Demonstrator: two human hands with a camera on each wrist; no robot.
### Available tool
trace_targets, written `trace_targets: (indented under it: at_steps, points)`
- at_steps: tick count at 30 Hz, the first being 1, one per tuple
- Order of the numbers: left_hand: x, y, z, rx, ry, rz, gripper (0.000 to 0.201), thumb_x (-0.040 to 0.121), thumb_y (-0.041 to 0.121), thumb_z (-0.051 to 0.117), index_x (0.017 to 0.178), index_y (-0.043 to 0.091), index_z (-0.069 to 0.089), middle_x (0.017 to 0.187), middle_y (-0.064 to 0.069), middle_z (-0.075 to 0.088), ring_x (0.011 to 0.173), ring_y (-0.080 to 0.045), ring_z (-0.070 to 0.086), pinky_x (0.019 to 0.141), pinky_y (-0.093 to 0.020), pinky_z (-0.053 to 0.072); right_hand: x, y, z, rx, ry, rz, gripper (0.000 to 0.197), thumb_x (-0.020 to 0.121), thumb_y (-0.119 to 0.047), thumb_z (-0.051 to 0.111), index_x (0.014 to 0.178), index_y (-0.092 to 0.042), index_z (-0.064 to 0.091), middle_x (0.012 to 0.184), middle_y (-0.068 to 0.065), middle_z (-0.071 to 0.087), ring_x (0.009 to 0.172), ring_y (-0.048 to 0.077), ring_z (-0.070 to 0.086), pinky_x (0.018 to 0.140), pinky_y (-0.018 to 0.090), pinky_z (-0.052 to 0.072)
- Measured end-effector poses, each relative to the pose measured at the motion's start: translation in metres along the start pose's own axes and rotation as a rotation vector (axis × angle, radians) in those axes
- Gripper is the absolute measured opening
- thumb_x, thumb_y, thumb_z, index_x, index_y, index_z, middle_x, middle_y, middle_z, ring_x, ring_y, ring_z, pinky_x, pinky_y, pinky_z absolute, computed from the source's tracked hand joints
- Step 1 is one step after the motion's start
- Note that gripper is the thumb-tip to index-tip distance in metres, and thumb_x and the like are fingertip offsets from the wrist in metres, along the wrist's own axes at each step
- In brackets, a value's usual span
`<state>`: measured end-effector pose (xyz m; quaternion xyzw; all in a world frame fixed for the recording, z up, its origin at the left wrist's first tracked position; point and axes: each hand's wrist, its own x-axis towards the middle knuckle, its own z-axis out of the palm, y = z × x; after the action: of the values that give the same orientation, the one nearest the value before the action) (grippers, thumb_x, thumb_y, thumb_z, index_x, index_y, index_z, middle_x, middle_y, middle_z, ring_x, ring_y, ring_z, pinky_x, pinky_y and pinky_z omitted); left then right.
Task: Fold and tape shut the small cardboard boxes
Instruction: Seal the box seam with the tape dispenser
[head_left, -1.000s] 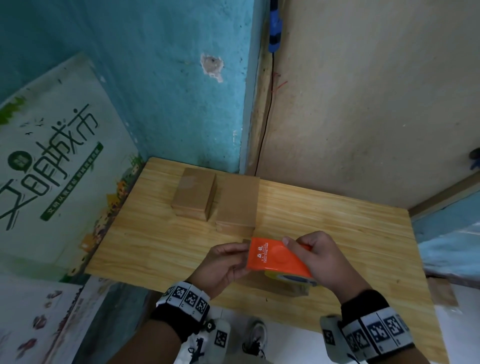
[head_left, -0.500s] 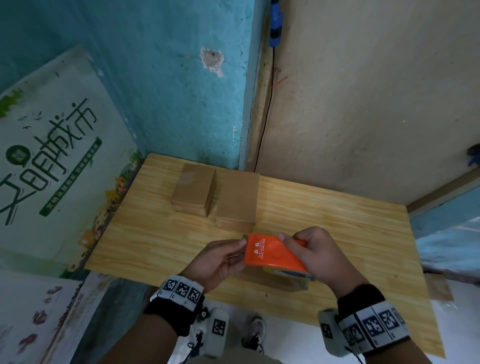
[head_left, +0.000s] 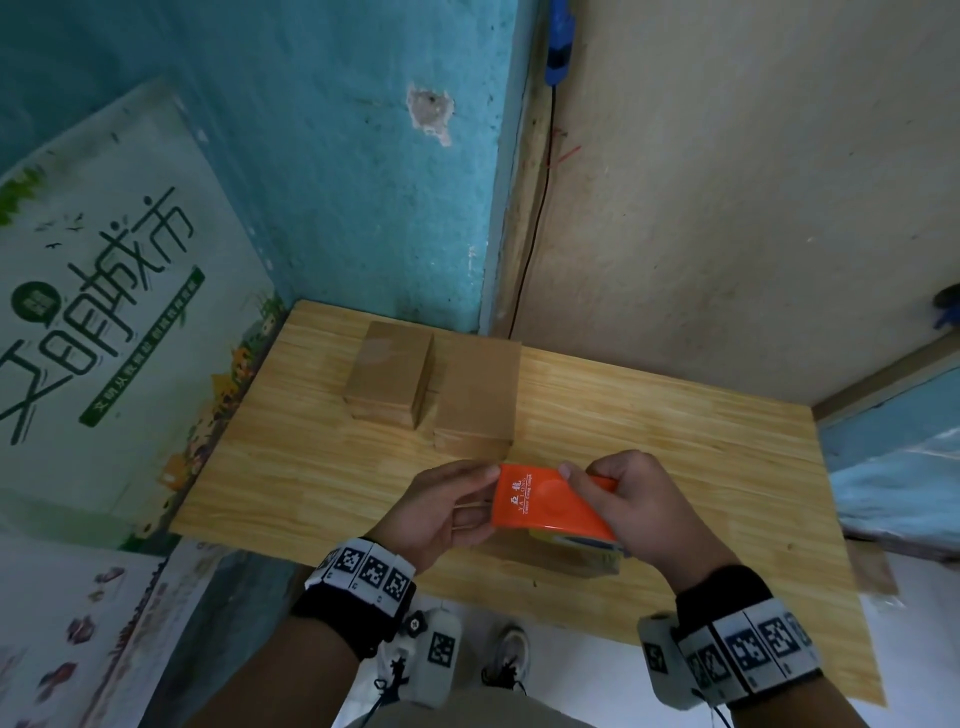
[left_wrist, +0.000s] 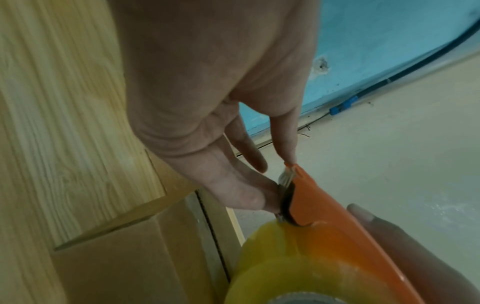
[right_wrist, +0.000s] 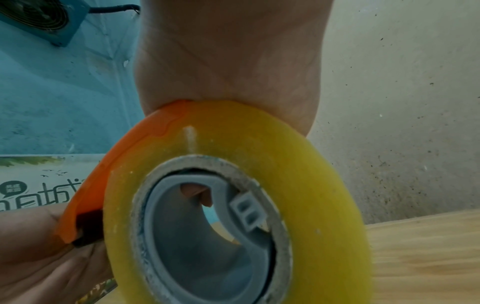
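Observation:
My right hand (head_left: 626, 501) grips an orange tape dispenser (head_left: 545, 501) that carries a yellow tape roll (right_wrist: 298, 164). It holds the dispenser just above a small cardboard box (head_left: 576, 564) near the table's front edge. The hands and dispenser hide most of that box. The left wrist view shows the box (left_wrist: 130, 257) with a seam between its flaps. My left hand (head_left: 447, 506) meets the dispenser's left end, where thumb and forefinger pinch the tape end (left_wrist: 284, 179) at the blade.
Two more cardboard boxes stand side by side at the back of the wooden table (head_left: 675, 447): a taller one (head_left: 389, 374) and a flatter one (head_left: 478, 395). Walls close the back. A printed poster (head_left: 104, 312) leans on the left.
Both hands stay together over the front box. The left fingers have closed in on the dispenser's left end.

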<state>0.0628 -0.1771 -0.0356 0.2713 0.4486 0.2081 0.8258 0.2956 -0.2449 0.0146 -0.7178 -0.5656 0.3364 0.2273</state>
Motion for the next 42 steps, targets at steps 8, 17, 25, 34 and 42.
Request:
trace_targets:
  at_steps: [8, 17, 25, 34, 42]
  points:
    - [0.003, -0.006, -0.001, -0.088, -0.061, -0.043, 0.047, 0.087, 0.034, 0.073, 0.127, 0.009, 0.067, 0.120, -0.016, 0.071, 0.105, -0.028, 0.071, 0.082, -0.036, 0.060, -0.001, -0.001, -0.002, 0.013, -0.009, 0.006, 0.065, 0.097, -0.059, 0.060, 0.062, -0.005, 0.065, 0.057, 0.017, 0.059, 0.048, 0.032, 0.059, 0.047, 0.042, 0.047]
    - [0.003, -0.013, -0.004, -0.047, -0.129, 0.101, 0.015, 0.093, 0.017, 0.065, 0.107, 0.020, 0.068, 0.110, -0.012, 0.071, 0.097, -0.026, 0.070, 0.069, -0.036, 0.059, -0.003, 0.000, -0.004, 0.057, -0.018, 0.016, 0.061, 0.096, -0.056, 0.061, 0.061, -0.007, 0.066, 0.056, 0.013, 0.060, 0.044, 0.022, 0.058, 0.044, 0.031, 0.044]
    - [0.003, -0.020, -0.001, -0.145, -0.174, 0.123, 0.026, 0.089, 0.012, 0.066, 0.114, 0.007, 0.064, 0.114, -0.017, 0.070, 0.099, -0.028, 0.069, 0.068, -0.034, 0.060, -0.002, 0.003, -0.006, 0.110, -0.010, 0.024, 0.064, 0.097, -0.056, 0.061, 0.061, -0.003, 0.062, 0.058, 0.019, 0.058, 0.048, 0.034, 0.057, 0.046, 0.033, 0.042]
    - [0.010, -0.024, 0.001, -0.251, -0.245, 0.086, 0.030, 0.086, 0.017, 0.070, 0.112, 0.006, 0.062, 0.116, -0.019, 0.066, 0.101, -0.029, 0.067, 0.070, -0.035, 0.060, -0.002, 0.002, -0.009, 0.168, -0.014, 0.082, 0.058, 0.090, -0.061, 0.062, 0.058, -0.014, 0.066, 0.053, 0.008, 0.060, 0.044, 0.017, 0.058, 0.047, 0.030, 0.044]
    - [0.016, -0.032, 0.008, -0.378, -0.197, -0.003, 0.045, 0.095, 0.016, 0.062, 0.134, -0.006, 0.055, 0.111, -0.019, 0.069, 0.091, -0.024, 0.070, 0.070, -0.030, 0.062, -0.003, 0.002, -0.010, 0.191, -0.005, 0.082, 0.053, 0.092, -0.058, 0.062, 0.054, -0.020, 0.067, 0.052, 0.004, 0.061, 0.044, 0.017, 0.059, 0.048, 0.030, 0.044]
